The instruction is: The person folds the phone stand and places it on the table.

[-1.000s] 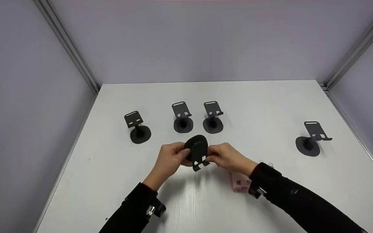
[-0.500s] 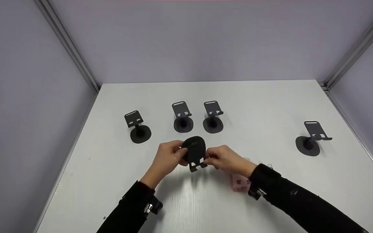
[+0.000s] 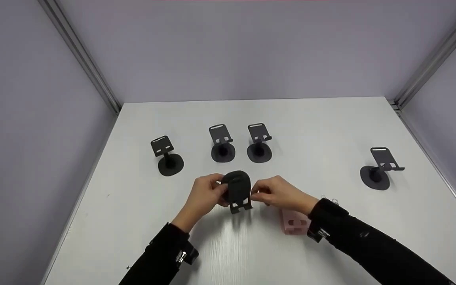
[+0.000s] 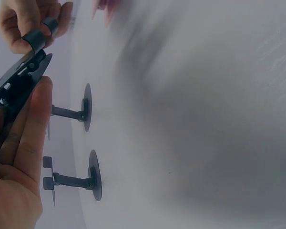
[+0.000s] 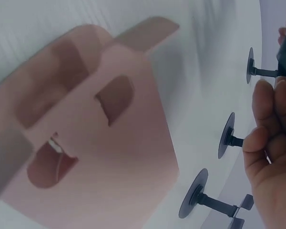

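Note:
A black phone stand [image 3: 236, 192], folded with its plate close against its round base, is held above the white table. My left hand [image 3: 206, 193] grips it from the left side, thumb over the front and fingers behind. In the left wrist view the stand's curved lips [image 4: 34, 41] point toward my other hand. My right hand [image 3: 279, 192] is at the stand's right edge with loosely bent fingers. In the right wrist view its thumb [image 5: 255, 140] stands apart from the fingertips, which overlap the dark stand.
A pink phone stand [image 3: 294, 222] lies under my right wrist. Several black phone stands stand opened up across the table: one at left [image 3: 168, 158], a middle one [image 3: 222, 148], its neighbour [image 3: 259, 148] and one at far right [image 3: 377, 172]. Grey walls enclose the table [image 3: 133, 237].
The held stand has come slightly down and left, its plate now covering more of the base. My right fingers have eased off the plate's lower edge they were pinching.

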